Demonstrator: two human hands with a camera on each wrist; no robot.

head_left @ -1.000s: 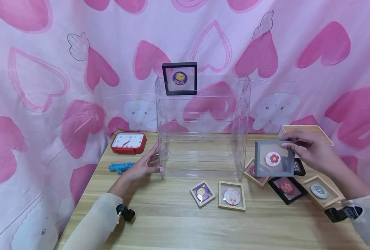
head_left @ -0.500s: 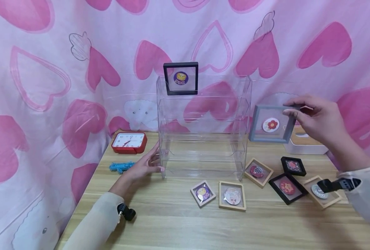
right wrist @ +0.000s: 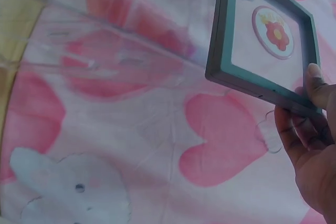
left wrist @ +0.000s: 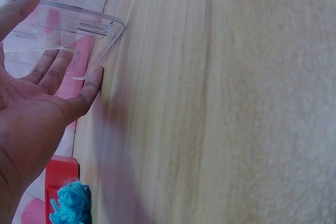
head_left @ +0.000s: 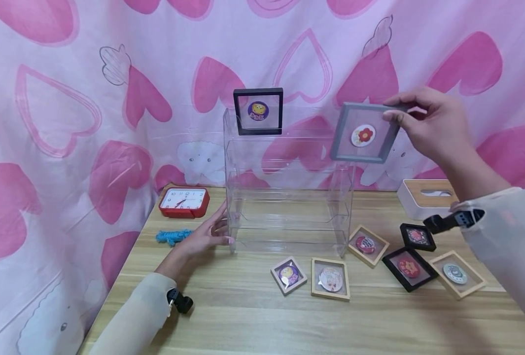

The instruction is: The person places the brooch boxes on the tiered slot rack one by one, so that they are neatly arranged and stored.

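Observation:
My right hand (head_left: 435, 123) pinches a grey display frame (head_left: 339, 130) by its upper right corner, thumb in front. A round white badge with a red flower (head_left: 363, 135) sits in its clear middle. The frame overlaps the upper right of a clear acrylic tiered rack (head_left: 289, 236) in the head view. At the rack's lower left side, my left hand (head_left: 206, 234) rests with its fingers extended; the left wrist view shows the fingertips (left wrist: 93, 77) right at the clear plastic. A black display frame (head_left: 259, 132) with a purple and yellow badge stands upright on the rack's top tier, at the left.
Several small framed badges lie in front of the rack and to its right, among them a black frame (head_left: 391, 259) and a wooden frame (head_left: 330, 297). A red clock (head_left: 184, 213) and blue yarn bundle (head_left: 171, 237) are left. A white box with wooden lid (head_left: 410, 204) stands back right.
The right hand has lifted the grey frame from over the badges on the right, up and leftward to the rack's top. My left hand has stayed at the rack's side.

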